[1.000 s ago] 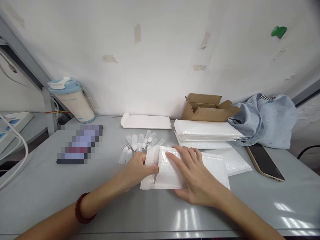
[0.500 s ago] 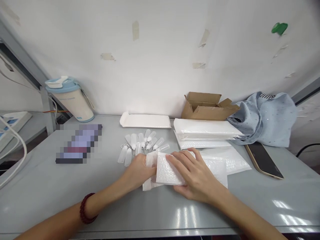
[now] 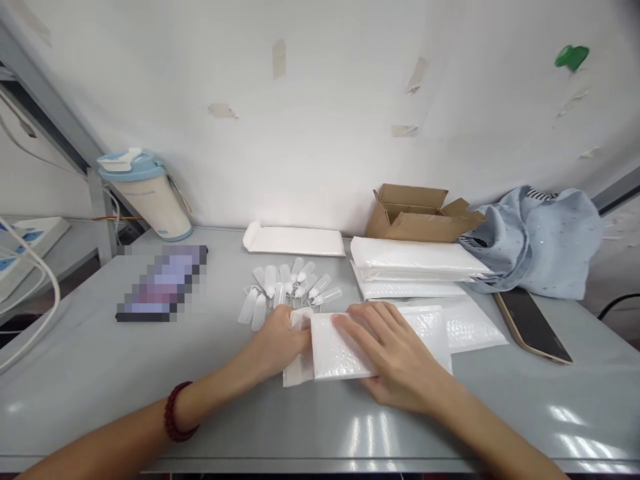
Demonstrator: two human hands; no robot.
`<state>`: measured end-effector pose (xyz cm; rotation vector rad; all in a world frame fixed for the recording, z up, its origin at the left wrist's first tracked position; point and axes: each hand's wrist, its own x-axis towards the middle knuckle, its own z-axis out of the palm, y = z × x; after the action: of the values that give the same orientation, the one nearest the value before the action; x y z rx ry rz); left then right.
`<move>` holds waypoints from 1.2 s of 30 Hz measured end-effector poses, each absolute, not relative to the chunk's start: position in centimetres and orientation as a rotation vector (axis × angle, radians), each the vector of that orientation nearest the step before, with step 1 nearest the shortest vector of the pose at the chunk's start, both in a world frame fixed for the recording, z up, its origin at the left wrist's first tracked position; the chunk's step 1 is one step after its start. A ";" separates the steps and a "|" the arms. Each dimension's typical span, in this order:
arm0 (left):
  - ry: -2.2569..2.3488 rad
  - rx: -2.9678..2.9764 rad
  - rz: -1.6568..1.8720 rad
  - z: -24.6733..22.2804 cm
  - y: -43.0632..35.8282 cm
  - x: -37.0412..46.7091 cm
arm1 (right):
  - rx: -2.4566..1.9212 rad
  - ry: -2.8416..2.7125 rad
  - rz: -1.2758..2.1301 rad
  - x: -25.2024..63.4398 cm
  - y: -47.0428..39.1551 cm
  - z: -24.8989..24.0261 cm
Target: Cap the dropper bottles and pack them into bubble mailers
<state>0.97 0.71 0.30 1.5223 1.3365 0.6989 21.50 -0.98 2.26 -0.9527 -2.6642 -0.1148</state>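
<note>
A white bubble mailer [image 3: 340,348] is held between my two hands over the front middle of the table. My left hand [image 3: 280,343] grips its left end at the opened flap, the fingertips partly hidden by it. My right hand [image 3: 393,353] is wrapped round the right part, fingers on top and thumb below. Just behind my left hand lie several small clear plastic bottles [image 3: 270,280]. Stacked white mailers [image 3: 415,260] rest behind my right hand, with another mailer [image 3: 477,327] lying flat in front of the stack.
At the wall lies a single white mailer [image 3: 297,241]. An open cardboard box [image 3: 425,223], a light blue cloth bag [image 3: 555,240] and a phone [image 3: 535,327] are on the right. A cream tumbler [image 3: 155,200] and a pixelated device [image 3: 163,283] are on the left.
The held mailer looks flatter and wider between my hands. My right hand has shifted slightly right, its fingers closer together. The whole view has moved a little.
</note>
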 end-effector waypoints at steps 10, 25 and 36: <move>1.851 1.930 0.810 3.7 4.5 -4.8 | -1.150 -2.584 0.068 23.3 0.3 3.3; 1.672 1.797 0.784 3.3 3.2 -2.6 | -1.319 -2.547 0.247 23.0 0.2 3.0; 1.058 2.129 0.814 2.2 1.8 -1.1 | -1.298 -2.390 0.333 21.7 -0.6 2.4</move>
<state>-1.11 1.80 2.19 2.1292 1.0582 0.8139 21.70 -0.56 2.40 -1.2982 -2.3903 0.3326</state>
